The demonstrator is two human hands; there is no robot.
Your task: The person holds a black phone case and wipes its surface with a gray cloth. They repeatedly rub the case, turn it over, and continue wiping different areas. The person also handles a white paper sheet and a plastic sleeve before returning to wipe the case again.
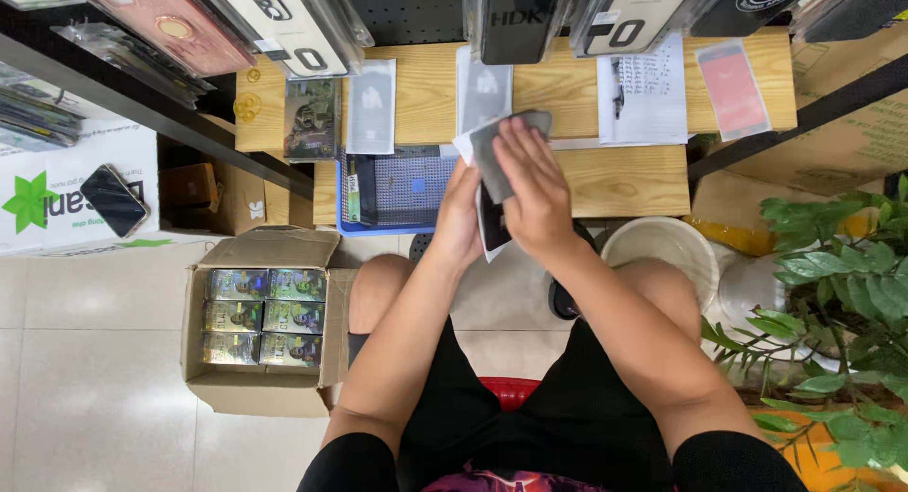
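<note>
My left hand (pixel 461 219) grips the side of a dark phone (pixel 491 229), held upright over my knees. My right hand (pixel 532 187) lies flat on the phone's face and presses a grey cloth (pixel 494 149) against it. A white sheet edge (pixel 463 148) sticks out behind the cloth. Both hands are just in front of the low wooden table (pixel 624 178).
On the table lie flat packets (pixel 371 106), a handwritten paper with a pen (pixel 643 99), a red-faced packet (pixel 732 88) and a blue tray (pixel 397 191). An open cardboard box of small boxes (pixel 265 318) stands on the floor left. A white bucket (pixel 662 248) and a leafy plant (pixel 832 293) are right. Phone cases hang overhead.
</note>
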